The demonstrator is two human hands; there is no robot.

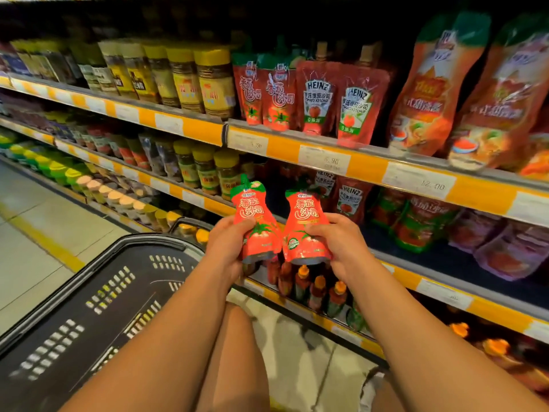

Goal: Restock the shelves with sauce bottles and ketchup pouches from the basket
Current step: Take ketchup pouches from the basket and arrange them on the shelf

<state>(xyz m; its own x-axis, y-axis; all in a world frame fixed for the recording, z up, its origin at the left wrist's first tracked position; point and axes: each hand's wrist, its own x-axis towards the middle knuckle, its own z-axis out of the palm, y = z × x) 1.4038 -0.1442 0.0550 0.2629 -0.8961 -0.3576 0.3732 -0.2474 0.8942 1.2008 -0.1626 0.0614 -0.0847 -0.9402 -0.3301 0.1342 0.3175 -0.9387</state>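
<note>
Two ketchup pouches held up side by side in front of the shelves, one in each hand.

The left hand (pixel 227 242) grips the left pouch (pixel 256 221) around its lower half, fingers (pixel 246 223) curled onto its front; the right hand (pixel 341 242) grips the right pouch (pixel 306 227) the same way, fingers (pixel 316 230) wrapped across its lower front. Both pouches stand near upright, long axis vertical, green tops up and silver bases down. The left one leans its spout slightly left, the right one slightly right, so the tops splay apart while the bases nearly touch. They hang in the air before the middle shelf (pixel 445 257), just below the price rail (pixel 368 171) of the shelf carrying matching red pouches (pixel 279 96) and Heinz pouches (pixel 353 111). A black basket (pixel 98 295) sits lower left on the floor.
</note>
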